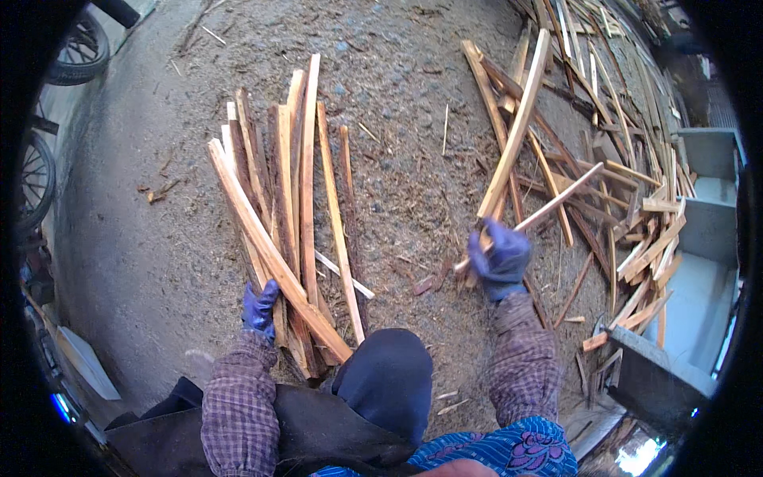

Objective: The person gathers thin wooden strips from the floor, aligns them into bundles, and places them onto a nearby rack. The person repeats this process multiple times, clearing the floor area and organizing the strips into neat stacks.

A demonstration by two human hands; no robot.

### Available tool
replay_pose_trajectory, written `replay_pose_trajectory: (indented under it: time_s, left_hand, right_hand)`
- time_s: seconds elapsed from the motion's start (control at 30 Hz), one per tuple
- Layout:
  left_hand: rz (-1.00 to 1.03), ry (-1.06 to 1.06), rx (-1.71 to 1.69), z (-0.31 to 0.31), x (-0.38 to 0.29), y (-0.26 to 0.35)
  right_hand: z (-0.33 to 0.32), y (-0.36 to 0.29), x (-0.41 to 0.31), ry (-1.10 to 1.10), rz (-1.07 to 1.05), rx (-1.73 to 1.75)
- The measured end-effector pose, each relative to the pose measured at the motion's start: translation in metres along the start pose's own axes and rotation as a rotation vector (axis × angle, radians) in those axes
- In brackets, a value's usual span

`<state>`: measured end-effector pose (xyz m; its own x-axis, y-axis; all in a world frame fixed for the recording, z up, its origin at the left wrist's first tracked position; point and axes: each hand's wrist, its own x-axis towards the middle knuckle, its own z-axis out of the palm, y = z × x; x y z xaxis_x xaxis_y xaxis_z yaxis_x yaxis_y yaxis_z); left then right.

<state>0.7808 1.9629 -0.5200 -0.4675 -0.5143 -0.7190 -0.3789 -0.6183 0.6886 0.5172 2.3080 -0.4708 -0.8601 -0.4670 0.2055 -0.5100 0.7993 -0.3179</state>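
Long split wooden sticks (289, 197) lie roughly side by side on the ground in front of me, their near ends by my knee. My left hand (260, 310), in a purple glove, is at the left edge of this bundle, against the near part of the sticks; its grip is partly hidden. To the right, my right hand (501, 256), gloved too and slightly blurred, is closed around a thin wooden stick (563, 194) that slants up to the right. A thicker squared stick (517, 131) reaches away just above that hand.
A loose heap of wooden sticks (602, 185) spreads along the right, beside grey metal troughs (697, 286). Wheels (80, 50) stand at the upper left by a low concrete edge. Bark and wood chips litter the ground.
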Motion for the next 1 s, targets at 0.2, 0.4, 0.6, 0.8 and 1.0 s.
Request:
replay_pose_trajectory:
  time_s: [0.2, 0.4, 0.6, 0.8, 1.0]
  left_hand:
    - [0.047, -0.09, -0.012, 0.0, 0.007, -0.005]
    - [0.059, -0.11, 0.092, -0.004, 0.011, -0.004]
    - [0.126, -0.134, 0.08, -0.019, 0.029, -0.026]
    - [0.07, -0.1, 0.041, -0.006, 0.011, -0.002]
    - [0.071, -0.212, 0.041, -0.014, 0.016, -0.008]
  right_hand:
    - [0.021, 0.038, 0.065, 0.422, 0.783, 0.452]
    - [0.08, -0.01, 0.109, 0.034, 0.929, -0.369]
    - [0.051, 0.054, 0.082, 0.06, 0.787, -0.204]
    - [0.0, 0.003, -0.007, 0.195, 0.839, 0.385]
    - [0.009, 0.049, -0.022, 0.137, 0.77, 0.049]
